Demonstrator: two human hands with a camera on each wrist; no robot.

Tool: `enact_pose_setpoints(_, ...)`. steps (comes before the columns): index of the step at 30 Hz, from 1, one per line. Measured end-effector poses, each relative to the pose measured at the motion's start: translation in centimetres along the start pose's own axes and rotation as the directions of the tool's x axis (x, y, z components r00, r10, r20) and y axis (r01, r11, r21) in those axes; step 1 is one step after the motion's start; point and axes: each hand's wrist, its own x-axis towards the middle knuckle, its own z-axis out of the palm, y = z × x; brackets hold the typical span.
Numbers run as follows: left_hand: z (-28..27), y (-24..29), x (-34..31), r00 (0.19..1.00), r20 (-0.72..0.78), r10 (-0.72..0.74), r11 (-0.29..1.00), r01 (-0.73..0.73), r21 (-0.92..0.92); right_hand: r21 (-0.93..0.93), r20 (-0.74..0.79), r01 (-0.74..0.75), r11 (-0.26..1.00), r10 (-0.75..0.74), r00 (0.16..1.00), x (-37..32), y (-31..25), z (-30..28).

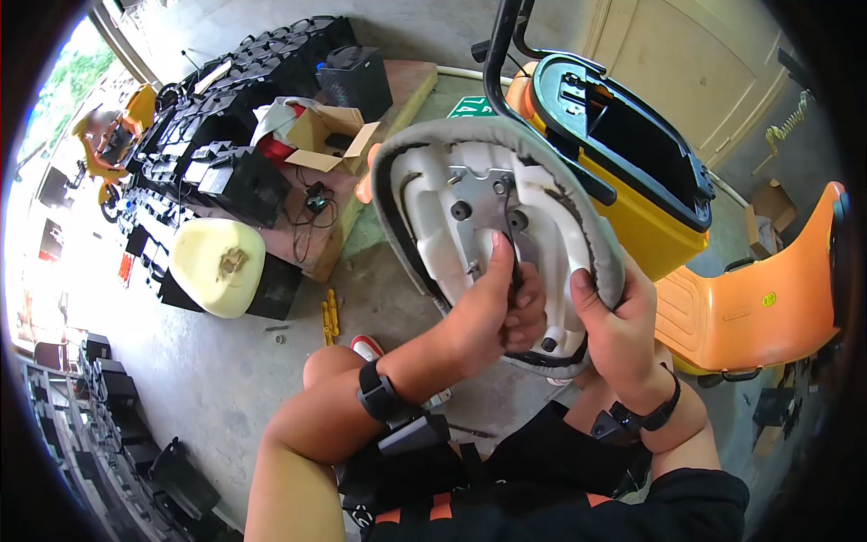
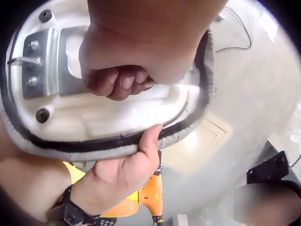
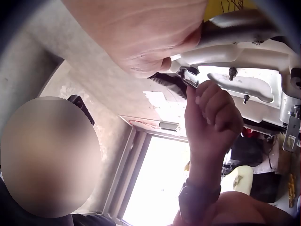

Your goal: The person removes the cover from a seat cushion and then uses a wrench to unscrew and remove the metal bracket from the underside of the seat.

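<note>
A seat with a grey padded rim is held tilted, its white plastic underside and metal bracket facing the person. My left hand curls round a thin dark tool, its thumb laid along it and its upper end over the bracket. What the tool's tip touches cannot be told. My right hand grips the seat's rim, thumb on the underside and fingers behind. In the left wrist view the left fist covers part of the underside; the right hand is at the rim.
Behind the seat stands a yellow scooter body with an orange seat part beside it. At left are rows of black batteries, an open cardboard box and a cream foam seat. Yellow tools lie on the floor.
</note>
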Motion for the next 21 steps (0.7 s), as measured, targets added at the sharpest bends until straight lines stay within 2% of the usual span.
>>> enact_pose_setpoints(1, 0.6, -0.3, -0.1, 0.999, 0.036, 0.011, 0.996, -0.008, -0.085, -0.002, -0.002, 0.0, 1.0, 0.0, 1.0, -0.1, 0.0, 0.1)
enact_pose_setpoints(3, 1.3, -0.5, -0.3, 0.998, 0.057, 0.021, 0.994, -0.015, -0.105, 0.045, 0.041, -0.044, 0.998, 0.042, 0.998, -0.3, 0.0, 0.2)
enact_pose_setpoints(5, 1.6, -0.4, -0.7, 0.991, 0.132, -0.001, 0.974, 0.032, -0.226, 0.066, 0.061, -0.055, 0.996, 0.051, 0.997, -0.3, 0.0, 0.3)
enact_pose_setpoints(10, 0.3, -0.7, -0.5, 0.972, 0.237, 0.004, 0.942, 0.076, -0.327, 0.049, 0.049, -0.058, 0.997, 0.056, 0.997, -0.2, -0.2, 0.8)
enact_pose_setpoints(14, 0.3, -0.8, -0.5, 0.98, 0.195, 0.045, 0.975, 0.0, -0.224, 0.018, 0.07, -0.034, 0.999, 0.033, 0.997, -0.2, -0.2, 0.7)
enact_pose_setpoints(16, 0.1, -0.9, -0.5, 0.984, 0.164, 0.063, 0.985, -0.035, -0.171, -0.039, 0.063, 0.029, 0.999, -0.027, 0.998, -0.3, -0.3, 0.7)
enact_pose_setpoints(19, -0.2, -1.5, -0.3, 0.986, 0.1, 0.131, 0.988, -0.122, -0.09, -0.037, 0.052, 0.004, 0.999, -0.002, 0.999, -0.3, -0.4, 0.7)
enact_pose_setpoints(21, 0.0, -2.1, -0.3, 0.947, 0.012, 0.32, 0.914, -0.312, 0.259, 0.015, 0.048, -0.034, 0.999, 0.034, 0.998, -0.3, -0.3, 0.7)
